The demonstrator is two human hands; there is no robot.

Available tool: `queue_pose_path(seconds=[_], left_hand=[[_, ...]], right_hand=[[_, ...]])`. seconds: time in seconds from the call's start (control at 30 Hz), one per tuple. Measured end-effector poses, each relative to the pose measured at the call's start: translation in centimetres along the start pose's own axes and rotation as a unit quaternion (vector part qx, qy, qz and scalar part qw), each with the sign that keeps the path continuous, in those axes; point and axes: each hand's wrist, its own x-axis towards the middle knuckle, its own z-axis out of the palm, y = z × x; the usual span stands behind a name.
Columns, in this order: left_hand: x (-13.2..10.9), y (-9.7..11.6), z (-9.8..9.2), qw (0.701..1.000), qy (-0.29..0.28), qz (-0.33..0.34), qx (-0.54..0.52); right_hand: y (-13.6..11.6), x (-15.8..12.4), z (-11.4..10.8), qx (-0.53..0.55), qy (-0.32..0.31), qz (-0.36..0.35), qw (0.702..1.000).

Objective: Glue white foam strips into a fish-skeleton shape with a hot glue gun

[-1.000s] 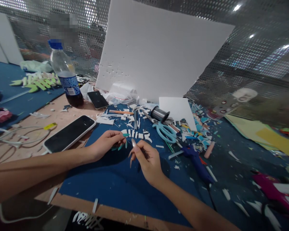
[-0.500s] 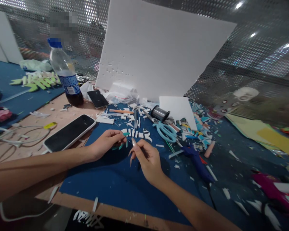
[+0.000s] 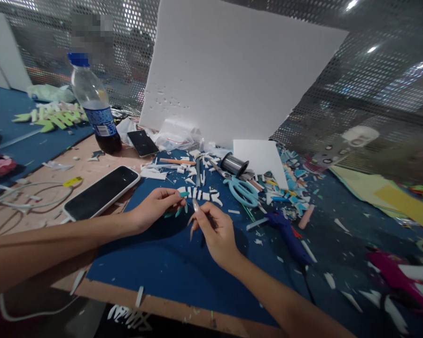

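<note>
My left hand (image 3: pixel 162 206) hovers above the blue mat (image 3: pixel 155 277), thumb and fingers pinched together. Teal shapes show at its fingertips and look like long nails. Just to its right, my right hand (image 3: pixel 216 232) is also pinched, with long pale nails pointing towards the left one. A faint thin dark strand seems to run between the two pinches, too fine to name. Right behind the hands lies a row of small white cut pieces (image 3: pixel 205 196). Light-blue-handled scissors (image 3: pixel 242 191) and a spool of thin grey line (image 3: pixel 234 164) lie beyond the right hand.
A blue glue gun (image 3: pixel 291 237) lies right, with a magenta one (image 3: pixel 402 277) farther out. On the left are a white-edged phone (image 3: pixel 100 193), a cable (image 3: pixel 38 188) and a soda bottle (image 3: pixel 100 117). A white foam board (image 3: pixel 239 70) stands behind heaped scraps.
Both hands keep almost the same pinched pose close together. The whole view has shifted very slightly; nothing has visibly been picked up or let go.
</note>
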Motion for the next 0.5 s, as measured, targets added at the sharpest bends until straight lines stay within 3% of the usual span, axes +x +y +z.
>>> queue_pose_path(seconds=[0.5], left_hand=[[0.02,-0.35,-0.06,1.000,-0.007,-0.003,-0.004]], right_hand=[[0.13,0.04,-0.03,0.003,-0.003,0.007,1.000]])
